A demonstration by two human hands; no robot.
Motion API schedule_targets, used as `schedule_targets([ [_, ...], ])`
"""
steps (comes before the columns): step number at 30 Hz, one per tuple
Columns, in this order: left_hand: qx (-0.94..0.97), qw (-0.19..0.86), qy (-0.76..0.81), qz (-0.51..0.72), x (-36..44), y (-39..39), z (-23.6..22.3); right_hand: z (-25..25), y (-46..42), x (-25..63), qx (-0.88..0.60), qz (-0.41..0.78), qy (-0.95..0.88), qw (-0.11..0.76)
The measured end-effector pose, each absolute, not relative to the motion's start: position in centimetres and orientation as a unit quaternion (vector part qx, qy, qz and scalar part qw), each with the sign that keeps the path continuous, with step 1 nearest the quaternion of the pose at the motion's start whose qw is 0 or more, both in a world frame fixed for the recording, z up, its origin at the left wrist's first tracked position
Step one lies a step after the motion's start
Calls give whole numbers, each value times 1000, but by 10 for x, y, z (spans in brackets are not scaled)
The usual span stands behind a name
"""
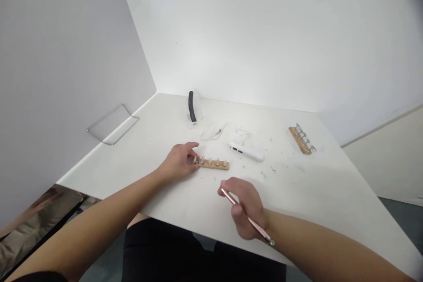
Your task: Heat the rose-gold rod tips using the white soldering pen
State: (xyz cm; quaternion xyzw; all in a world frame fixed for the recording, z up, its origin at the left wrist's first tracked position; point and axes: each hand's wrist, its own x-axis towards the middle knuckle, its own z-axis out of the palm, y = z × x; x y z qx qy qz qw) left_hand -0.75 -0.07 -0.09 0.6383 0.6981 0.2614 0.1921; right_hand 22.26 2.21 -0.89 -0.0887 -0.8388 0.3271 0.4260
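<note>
My left hand (178, 161) grips the left end of a narrow wooden nail tip stand (214, 165) between thumb and fingers, its index finger raised above it. Several small pale, clear-looking nail tips stand upright in a row along it. My right hand (246, 207), closer to the table's front edge, is closed around a slim pink metallic pen-shaped tool (259, 229). The tool's rounded end, with a shiny tip, points down toward my wrist. Its other end is at my fingertips, apart from the stand; the working tip is too small to make out.
Behind the stand lies a white handheld device (247, 151) with dark buttons. A white cable (214, 134) and a black curved piece (191, 106) are farther back. Another wooden stand (302, 140) with nail tips lies right. Small scraps dot the white table (330, 194); a metal wire frame (112, 124) is left.
</note>
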Motion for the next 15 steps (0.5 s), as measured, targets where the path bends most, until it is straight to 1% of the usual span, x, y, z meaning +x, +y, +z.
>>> schedule_targets([
  [3,661,202,673,264,3,12,-1,-9,20,224,-50,322,-856,402],
  [8,669,216,662,260,9,21,-4,-9,26,220,-56,314,-866,384],
  [13,680,219,640,282,-2,11,-8,-10,28,216,-22,309,-852,421],
  [15,676,209,635,311,-10,3,-7,-10,28,215,-26,318,-851,418],
])
